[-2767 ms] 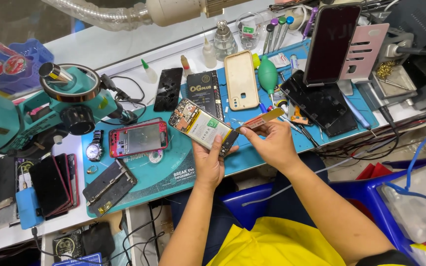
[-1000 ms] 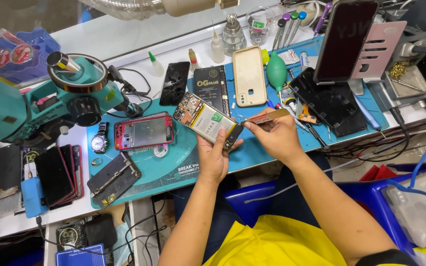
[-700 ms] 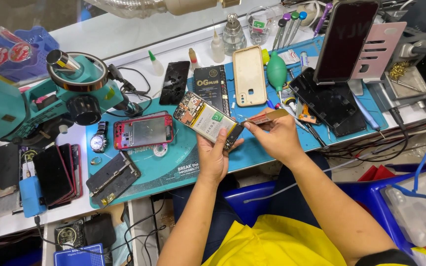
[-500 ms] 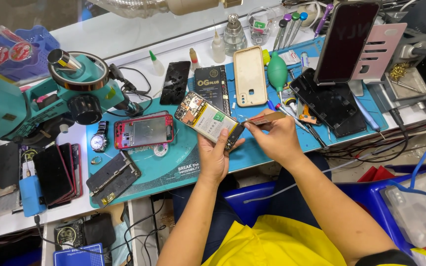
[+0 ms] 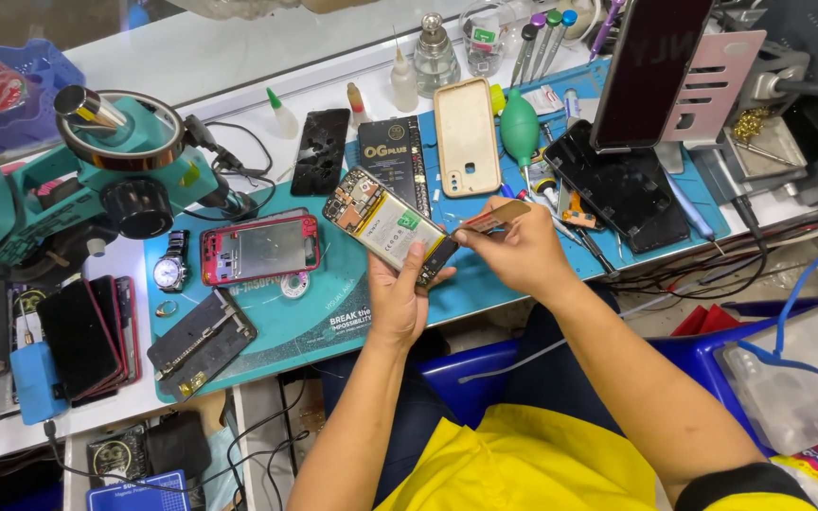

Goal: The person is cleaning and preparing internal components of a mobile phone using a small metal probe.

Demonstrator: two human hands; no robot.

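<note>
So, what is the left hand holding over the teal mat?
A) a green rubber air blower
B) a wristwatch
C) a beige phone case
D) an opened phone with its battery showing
D: the left hand grips the lower end of the opened phone, its battery and circuit board exposed.

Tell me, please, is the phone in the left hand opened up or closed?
Opened: the phone in the left hand shows its bare battery and circuit board.

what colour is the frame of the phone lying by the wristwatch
Red-pink, around a silvery middle; the phone frame shows in the head view.
</note>
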